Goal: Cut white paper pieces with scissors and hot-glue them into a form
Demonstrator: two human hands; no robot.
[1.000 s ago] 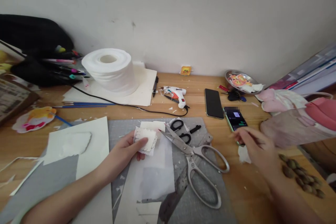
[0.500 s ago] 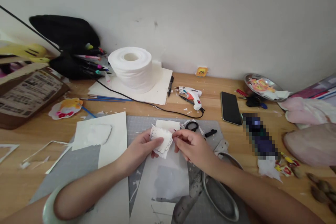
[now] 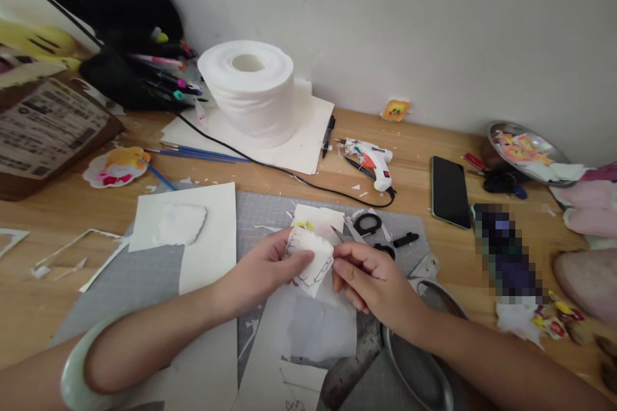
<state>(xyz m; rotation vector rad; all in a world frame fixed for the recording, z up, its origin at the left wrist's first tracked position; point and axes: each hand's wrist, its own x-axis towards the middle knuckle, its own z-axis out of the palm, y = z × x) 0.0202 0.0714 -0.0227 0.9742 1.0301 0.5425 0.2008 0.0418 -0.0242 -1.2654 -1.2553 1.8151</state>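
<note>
**Wooden desk (image 3: 412, 173) before a pale wall (image 3: 434, 26), with a marked paper piece (image 3: 316, 271) held above a grey cutting mat (image 3: 260, 205).**

Nearest, large metal scissors (image 3: 447, 388) lie partly beneath the right arm. The left hand (image 3: 279, 263) pinches the paper piece, thumb in front, fingers behind; the fingertips of the right hand (image 3: 371, 276) gather at its right edge, though whether they grip it cannot be told. Beyond lie black-handled scissors (image 3: 368, 233); farther back, a dark phone (image 3: 449, 191), a white glue gun (image 3: 383, 170), a metal bowl (image 3: 499, 155) and a paper roll (image 3: 250, 103).

Paper (image 3: 313, 262) between left hand (image 3: 278, 258) and right hand (image 3: 370, 276)
</note>
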